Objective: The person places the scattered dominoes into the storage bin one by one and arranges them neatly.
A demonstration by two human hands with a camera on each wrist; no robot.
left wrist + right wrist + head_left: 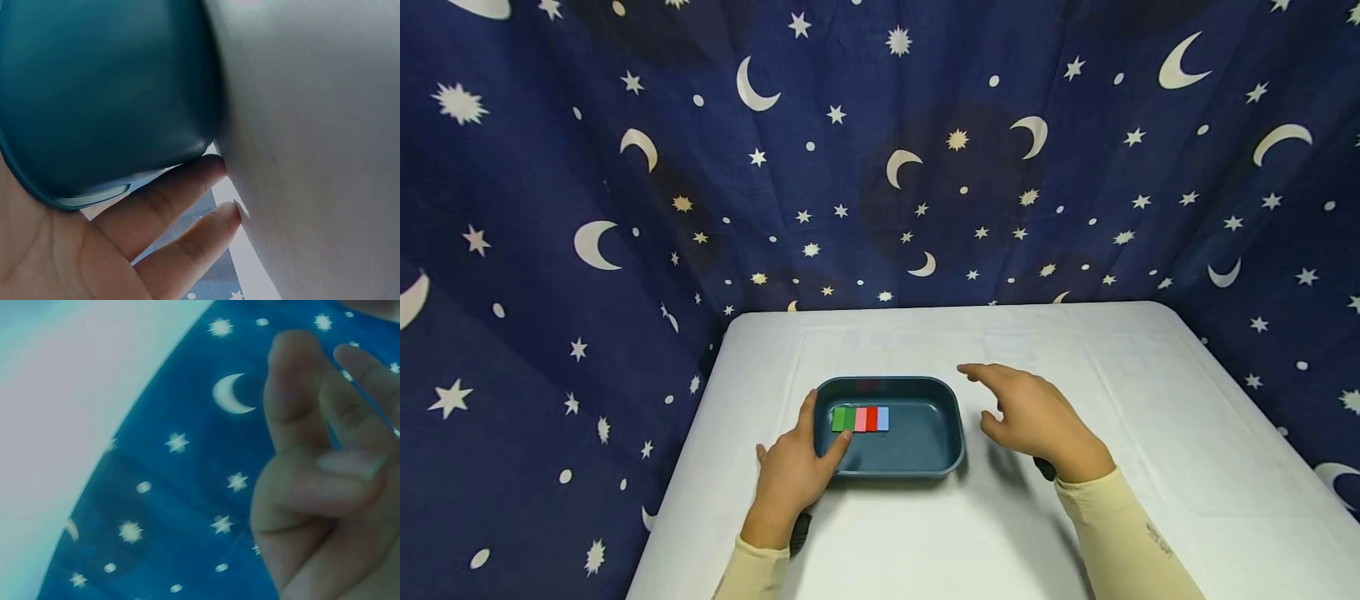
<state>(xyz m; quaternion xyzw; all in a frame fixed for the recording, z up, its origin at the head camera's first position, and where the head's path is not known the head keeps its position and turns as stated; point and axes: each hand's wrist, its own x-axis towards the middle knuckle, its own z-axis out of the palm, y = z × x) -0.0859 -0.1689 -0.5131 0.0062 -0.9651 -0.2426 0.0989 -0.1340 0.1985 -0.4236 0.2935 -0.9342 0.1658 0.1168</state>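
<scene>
A dark teal rectangular tray (917, 454) stands on the white table. Inside it, toward the left, several small flat coloured pieces (861, 419) lie side by side in a row: green, pink, red and light blue. My left hand (797, 467) holds the tray at its left end, thumb over the near-left rim and the other fingers along the outside wall. In the left wrist view, two fingers (181, 247) reach under the tray's side (106, 94). Right of the tray, my right hand (1033, 417) hovers above the table with nothing in it, index finger pointing left.
The white-covered table (1195, 433) extends behind and to the right of the tray. A dark blue curtain (850, 192) with moons and stars hangs along the back and both sides of the table.
</scene>
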